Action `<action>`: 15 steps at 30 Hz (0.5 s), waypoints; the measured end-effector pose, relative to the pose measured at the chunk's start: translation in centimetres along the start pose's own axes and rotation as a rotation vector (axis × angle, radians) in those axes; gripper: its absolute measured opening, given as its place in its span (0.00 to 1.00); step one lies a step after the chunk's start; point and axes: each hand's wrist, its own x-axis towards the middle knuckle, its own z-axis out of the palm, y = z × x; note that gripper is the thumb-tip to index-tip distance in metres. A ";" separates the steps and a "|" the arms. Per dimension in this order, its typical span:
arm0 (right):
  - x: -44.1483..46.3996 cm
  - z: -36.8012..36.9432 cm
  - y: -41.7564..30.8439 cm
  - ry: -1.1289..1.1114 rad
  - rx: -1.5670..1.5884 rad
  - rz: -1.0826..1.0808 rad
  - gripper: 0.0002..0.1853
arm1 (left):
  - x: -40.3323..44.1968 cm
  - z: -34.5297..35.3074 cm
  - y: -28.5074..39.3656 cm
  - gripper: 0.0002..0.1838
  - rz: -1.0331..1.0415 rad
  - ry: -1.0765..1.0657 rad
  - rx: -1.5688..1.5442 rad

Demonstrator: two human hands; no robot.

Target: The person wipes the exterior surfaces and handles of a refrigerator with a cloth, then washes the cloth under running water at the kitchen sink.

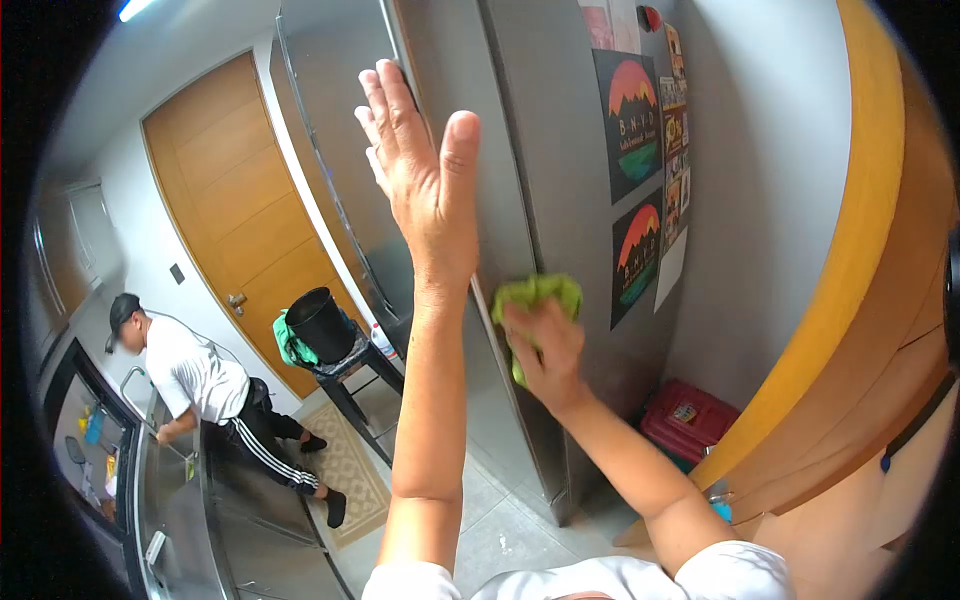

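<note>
My left hand [415,160] is raised at the upper centre, fingers stretched out and thumb apart, against the edge of the grey fridge door [455,80]; it holds nothing. Lower and to the right, my right hand [550,345] presses a green cloth [540,290] against the fridge's grey side near its front edge. The fingers of that hand are bent over the cloth and slightly blurred. Two dark posters [632,125] with a mountain picture hang on the fridge side, right of the cloth.
A person in a white shirt [195,365] leans over a counter at the left. A black bucket [320,325] stands on a dark stool [360,360] before a wooden door [225,200]. A red box [690,420] and a curved wooden edge [850,260] are at the right.
</note>
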 end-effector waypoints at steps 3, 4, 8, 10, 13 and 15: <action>-10.0 -1.1 -2.4 -0.050 -0.013 0.132 0.15 | -1.0 -2.4 1.9 0.46 -0.014 -0.009 -0.045; -10.9 -1.3 -3.2 -0.079 -0.051 0.151 0.15 | -1.3 -3.1 2.4 0.46 -0.013 -0.010 -0.058; -9.0 -1.0 -4.2 -0.121 -0.171 0.157 0.13 | -1.1 -3.3 2.6 0.45 -0.028 -0.021 -0.066; -2.7 -0.3 -3.5 -0.069 -0.184 0.011 0.14 | -1.0 -3.0 2.2 0.43 -0.011 -0.029 -0.067; 8.2 1.2 -1.2 0.071 -0.215 -0.133 0.16 | -1.0 -2.4 1.6 0.41 -0.008 -0.033 -0.049; 14.5 2.4 -0.6 0.177 -0.177 -0.105 0.11 | -0.7 -2.1 1.2 0.39 -0.002 -0.021 -0.033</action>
